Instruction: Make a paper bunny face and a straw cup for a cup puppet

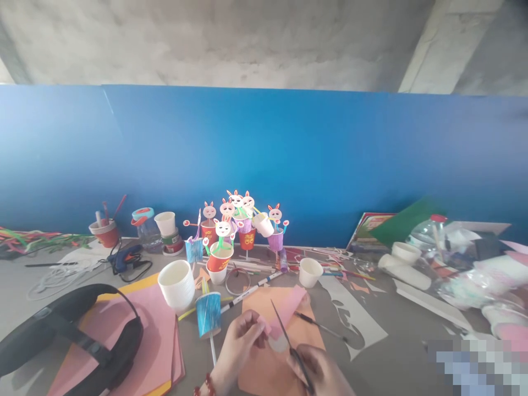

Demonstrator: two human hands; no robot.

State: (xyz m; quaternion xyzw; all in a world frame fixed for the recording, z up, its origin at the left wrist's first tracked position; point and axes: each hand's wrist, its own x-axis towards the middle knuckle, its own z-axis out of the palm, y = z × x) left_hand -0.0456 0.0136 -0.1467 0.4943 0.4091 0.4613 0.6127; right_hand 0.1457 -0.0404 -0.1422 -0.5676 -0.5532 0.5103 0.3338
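Note:
My left hand (246, 335) pinches a piece of pink paper (289, 308) between thumb and fingers. In my right hand (315, 366) are dark-handled scissors (284, 325), their blades pointing up and left across the pink paper. Whether the blades are parted is hard to make out. Under both hands lies an orange sheet of paper (256, 368), with a small pale round piece (279, 345) between them. A dark pen (322, 325) rests to the right of the pink paper. Left of my left hand stands a blue paper cup (208, 314) on a white stick.
Rabbit-faced cup figures (220, 253) stand at the back. Stacked white cups (176, 284) and a black headset-like device (74, 335) on pink paper (154, 341) are left. Cut white paper (355, 313), a white cup (311, 272) and plastic-wrapped items (474, 286) lie right.

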